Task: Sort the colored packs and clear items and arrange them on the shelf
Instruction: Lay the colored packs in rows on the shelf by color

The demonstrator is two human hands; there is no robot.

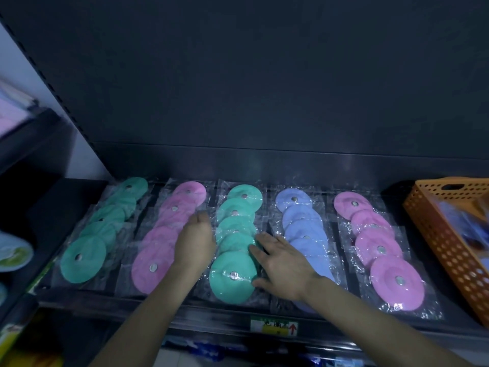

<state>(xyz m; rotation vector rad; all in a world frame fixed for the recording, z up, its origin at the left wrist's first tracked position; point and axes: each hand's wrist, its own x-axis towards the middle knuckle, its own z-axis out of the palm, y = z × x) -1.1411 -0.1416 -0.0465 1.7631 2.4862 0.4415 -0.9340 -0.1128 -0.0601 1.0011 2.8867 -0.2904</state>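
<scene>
Between the two hands, on the dark shelf [264, 165], lies the middle row of green packs [235, 242]: round teal discs with a metal stud at the centre, each in a clear plastic sleeve, overlapped front to back like shingles. That overlap seems meant to let every disc show while the row stays narrow.

To the left of the left hand [194, 245] run a row of pink packs [169, 234], partly under that hand, and beyond it a second row of green packs [103, 231]. To the right of the right hand [284, 268] run a row of blue packs [304, 229], whose front end the hand and wrist cover, then another pink row [378, 247], and farthest right an orange perforated basket [444, 234].

Both forearms reach up from the bottom edge and converge on the middle row. The left hand is palm down with its fingers [201, 217] together and curled loosely at the left edge of that row, clamped on nothing that I can see. The right hand lies flat and palm down, its fingers [258, 247] spread apart, tips resting on the sleeves of the green discs, thumb near the front disc.

I judge the hands are squaring this row from both sides, so that it sits straight and apart from its neighbours. Sorting by colour looks nearly complete.
</scene>
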